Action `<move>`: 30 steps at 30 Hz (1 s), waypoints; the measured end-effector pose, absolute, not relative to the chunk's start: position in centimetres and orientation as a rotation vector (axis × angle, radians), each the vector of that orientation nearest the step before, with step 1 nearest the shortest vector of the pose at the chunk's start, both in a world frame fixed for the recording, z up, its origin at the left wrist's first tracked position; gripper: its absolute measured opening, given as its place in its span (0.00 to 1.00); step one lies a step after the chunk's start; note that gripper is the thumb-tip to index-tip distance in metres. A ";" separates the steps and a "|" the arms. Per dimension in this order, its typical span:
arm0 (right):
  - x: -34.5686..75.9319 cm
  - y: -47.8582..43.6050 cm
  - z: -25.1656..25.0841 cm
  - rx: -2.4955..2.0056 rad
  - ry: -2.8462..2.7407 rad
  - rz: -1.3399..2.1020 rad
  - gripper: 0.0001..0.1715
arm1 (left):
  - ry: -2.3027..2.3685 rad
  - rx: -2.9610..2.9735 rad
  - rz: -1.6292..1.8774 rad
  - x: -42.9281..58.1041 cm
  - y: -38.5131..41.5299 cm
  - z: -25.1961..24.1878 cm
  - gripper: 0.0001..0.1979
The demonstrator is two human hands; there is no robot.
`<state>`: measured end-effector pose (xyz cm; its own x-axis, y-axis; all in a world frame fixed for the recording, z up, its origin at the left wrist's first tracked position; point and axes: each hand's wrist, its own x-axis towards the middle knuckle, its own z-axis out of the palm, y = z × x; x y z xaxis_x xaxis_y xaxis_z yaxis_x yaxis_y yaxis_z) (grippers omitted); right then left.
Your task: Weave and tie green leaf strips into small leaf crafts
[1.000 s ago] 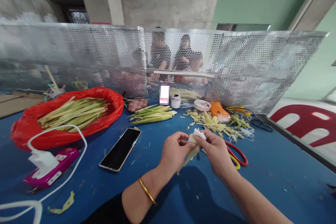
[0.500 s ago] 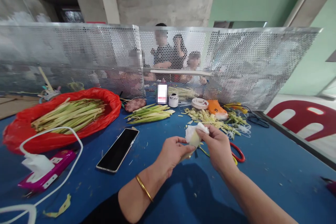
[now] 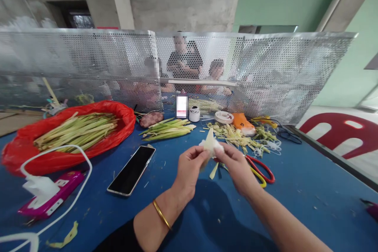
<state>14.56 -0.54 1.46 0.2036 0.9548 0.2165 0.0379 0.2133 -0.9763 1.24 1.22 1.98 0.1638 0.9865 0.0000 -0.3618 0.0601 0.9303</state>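
Both hands pinch a pale strip and white wad

My forearms angle in from the lower corners and meet ahead of me, above the blue tabletop [image 3: 295, 212]. My left hand [image 3: 186, 167], wrist bent beneath a gold bangle [image 3: 162, 214], pinches the pale strip [image 3: 209, 141] between thumb and fingers, its tip pointing up. My right hand [image 3: 236, 165] grips the white wad [image 3: 218, 149] against it. My fingers hide the strip's lower part and much of the wad. My right hand covers part of the red-handled tool [image 3: 267, 169]; the frame cuts off both arms.
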 end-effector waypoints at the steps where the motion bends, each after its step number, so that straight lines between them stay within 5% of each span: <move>1: 13.9 -0.8 1.3 -1.128 -1.221 0.938 0.18 | 0.851 0.996 1.197 1.3 1.1 1.8 0.11; 5: 12.7 -1.3 0.7 -1.184 -1.274 0.851 0.13 | 0.940 1.050 1.090 1.4 1.0 1.5 0.09; 13: 14.0 -1.0 1.1 -1.295 -1.353 0.704 0.15 | 1.043 1.233 1.314 0.6 2.0 2.1 0.11; 18: 13.3 -1.0 0.7 -1.302 -1.515 0.754 0.18 | 0.927 1.064 1.158 0.5 2.2 1.9 0.11; 27: 15.8 -1.2 2.8 -1.353 -1.383 1.472 0.27 | 1.163 0.447 1.637 -2.9 7.2 2.1 0.07; 30: 18.5 0.4 2.7 -1.272 -1.159 1.119 0.29 | 1.135 0.502 1.518 -2.6 6.6 2.5 0.03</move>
<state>18.48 0.40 2.74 0.0989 0.9951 0.0062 0.0289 0.0033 -0.9996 -2.62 6.55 2.45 -0.2899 0.9206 -0.2616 -0.5111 0.0821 0.8556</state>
